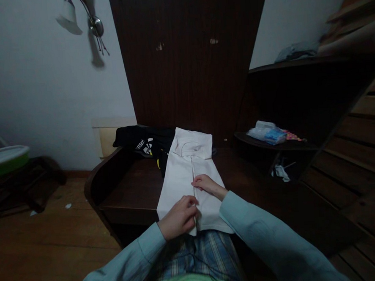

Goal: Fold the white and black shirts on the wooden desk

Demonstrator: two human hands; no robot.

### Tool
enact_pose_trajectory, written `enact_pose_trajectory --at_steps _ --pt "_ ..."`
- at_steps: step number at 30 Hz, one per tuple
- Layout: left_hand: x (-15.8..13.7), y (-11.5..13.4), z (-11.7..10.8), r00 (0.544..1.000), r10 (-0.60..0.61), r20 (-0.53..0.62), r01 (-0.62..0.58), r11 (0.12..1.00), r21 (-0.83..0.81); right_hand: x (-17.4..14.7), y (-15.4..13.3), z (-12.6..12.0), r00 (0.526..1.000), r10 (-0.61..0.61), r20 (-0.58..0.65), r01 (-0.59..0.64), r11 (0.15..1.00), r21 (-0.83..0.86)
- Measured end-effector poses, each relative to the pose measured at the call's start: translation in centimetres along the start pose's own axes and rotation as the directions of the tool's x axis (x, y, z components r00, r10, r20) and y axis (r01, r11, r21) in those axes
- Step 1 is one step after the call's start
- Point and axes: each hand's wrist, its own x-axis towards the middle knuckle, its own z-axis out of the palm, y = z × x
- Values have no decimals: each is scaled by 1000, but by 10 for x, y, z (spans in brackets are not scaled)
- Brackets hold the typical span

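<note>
A white shirt (177,179) lies lengthwise over the dark wooden bench, its neckline at the far end and its two side parts meeting along a line down the middle. On that line, my right hand (206,184) pinches the fabric edge between thumb and fingertips. Closer to me, my left hand (180,217) has its fingers curled at the same edge, near the hem; its fingertips are partly hidden. A black garment (152,140) with white and yellow print lies behind the shirt, on the left.
The bench (127,186) has a curved left side and a tall dark back panel (189,72). To the right, a corner shelf (302,145) holds plastic packs (269,133). A green-rimmed basin (7,162) stands on a low stool at the left.
</note>
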Motion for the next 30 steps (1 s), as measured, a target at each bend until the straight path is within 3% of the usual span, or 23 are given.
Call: enact_pose_trajectory --at_steps 5,11,14,19,22,24,26,28,30 --pt "6 4 -2 1000 9 -30 -10 999 -36 -3 -1 -4 1000 -3 12 2 995 103" --pt "10 4 4 998 23 51 -22 999 -26 -11 -6 3 976 -107 -187 62 971 -231" --pt "3 -1 -3 999 -16 30 18 997 -81 -22 -11 1 965 -175 -198 105 942 -319" --pt "-33 -23 -25 979 -176 -103 174 984 -29 -72 0 -21 923 -361 -133 285 875 -392" --pt "-61 -40 -30 972 -189 -142 203 975 90 -114 25 -35 896 -414 -159 288 816 -502" --pt "-75 -50 -26 989 -125 -84 141 967 211 -138 46 -39 883 -461 -88 320 729 -605" --pt "-83 -58 -19 997 -73 -19 75 934 348 -154 64 -40 851 -523 57 401 576 -712" --pt "-85 -64 -11 999 -54 3 46 879 474 -159 77 -39 810 -564 164 450 416 -790" --pt "-84 -68 -5 999 -39 -14 40 829 558 -158 86 -36 771 -607 193 445 297 -845"
